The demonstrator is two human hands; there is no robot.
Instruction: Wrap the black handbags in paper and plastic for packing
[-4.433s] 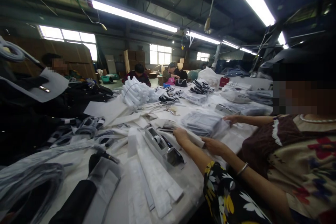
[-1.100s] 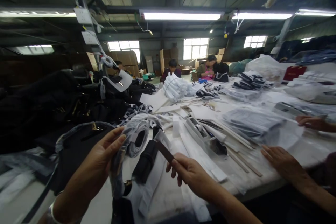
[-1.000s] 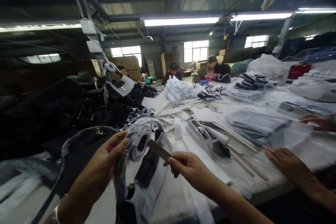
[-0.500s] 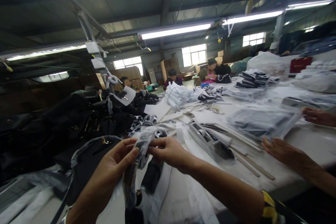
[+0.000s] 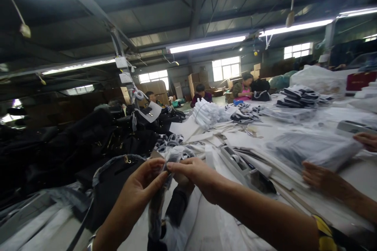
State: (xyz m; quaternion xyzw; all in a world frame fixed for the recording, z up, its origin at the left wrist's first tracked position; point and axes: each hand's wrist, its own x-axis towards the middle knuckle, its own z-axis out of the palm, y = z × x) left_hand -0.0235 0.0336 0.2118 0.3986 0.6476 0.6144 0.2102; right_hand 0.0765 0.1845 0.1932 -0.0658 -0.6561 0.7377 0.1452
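My left hand (image 5: 138, 196) and my right hand (image 5: 194, 174) meet over the table, both pinching a black strap wrapped in clear plastic (image 5: 160, 200) that hangs down between them. The fingertips of the two hands nearly touch at the top of the wrapped strap. A black bag in plastic (image 5: 110, 188) lies just left of my left hand. A tape dispenser (image 5: 244, 164) sits on the white table (image 5: 206, 227) to the right of my right hand.
A co-worker's hands (image 5: 324, 178) hold bagged goods (image 5: 312, 149) at the right. Black bags (image 5: 73, 145) are heaped at the left. A bundle of white rolls (image 5: 209, 113), paper strips and stacked packs (image 5: 297, 96) cover the table. Several people sit at the far end.
Earlier my right hand held a brown strip apart from the left hand; it has since come across to the wrapped strap, and both hands now pinch it together. The view has tilted upward.
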